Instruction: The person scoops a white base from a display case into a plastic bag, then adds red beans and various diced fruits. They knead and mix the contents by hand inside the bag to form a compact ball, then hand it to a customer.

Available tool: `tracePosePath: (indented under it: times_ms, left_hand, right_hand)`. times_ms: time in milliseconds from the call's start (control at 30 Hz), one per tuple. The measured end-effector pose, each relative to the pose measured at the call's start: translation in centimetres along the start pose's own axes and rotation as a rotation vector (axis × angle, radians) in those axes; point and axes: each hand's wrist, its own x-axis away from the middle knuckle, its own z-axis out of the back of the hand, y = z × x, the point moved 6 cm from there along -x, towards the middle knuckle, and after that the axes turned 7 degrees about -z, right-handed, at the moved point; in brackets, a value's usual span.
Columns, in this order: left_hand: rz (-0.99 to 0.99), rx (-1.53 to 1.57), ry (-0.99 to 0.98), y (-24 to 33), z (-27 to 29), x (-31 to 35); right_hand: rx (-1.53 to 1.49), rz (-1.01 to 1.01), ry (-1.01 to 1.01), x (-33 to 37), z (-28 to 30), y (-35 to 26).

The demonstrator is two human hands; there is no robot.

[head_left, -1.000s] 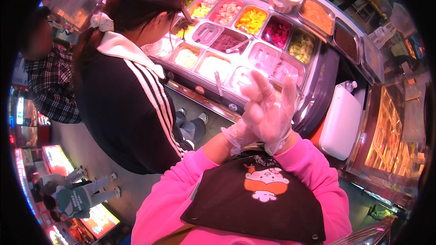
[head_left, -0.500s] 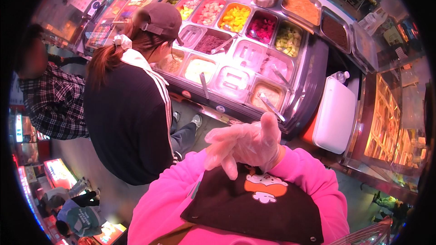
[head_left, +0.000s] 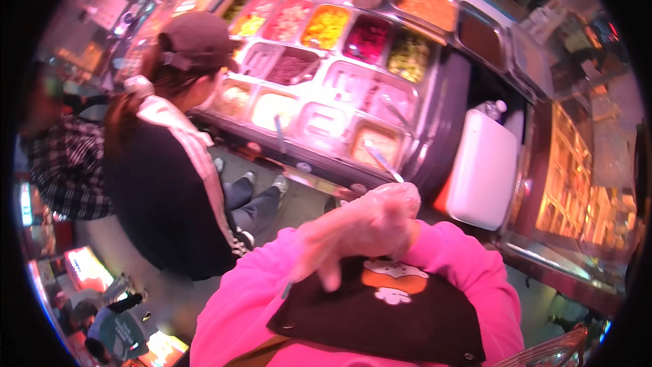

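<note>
One long food counter (head_left: pixel 445 105) stands ahead of the person I watch from afar. Next in size comes the dark apron (head_left: pixel 319 309), then a white box (head_left: pixel 481 170) just right of the counter. Between counter and apron I see the two hands (head_left: pixel 370 224) overlapping; blur keeps me from telling whether they grip or spread. Clear glove film (head_left: pixel 402 197) covers their upper part, near a slim utensil (head_left: pixel 384 162).

Head-worn fisheye view, looking steeply down, hands (head_left: pixel 370 223) close, food counter (head_left: pixel 445 105) farther ahead
</note>
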Motion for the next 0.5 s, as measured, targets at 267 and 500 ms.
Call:
tracePosePath:
  times_ms: [267, 500]
  left_hand:
    - [0.044, -0.191, -0.031, 0.9, 0.7, -2.9]
    - [0.127, 0.343, -0.013, -3.3, 1.5, 1.0]
  right_hand:
    - [0.123, 0.074, 0.073, 3.3, -1.0, -2.8]
    - [-0.004, 0.173, 0.101, 4.1, 1.5, -1.4]
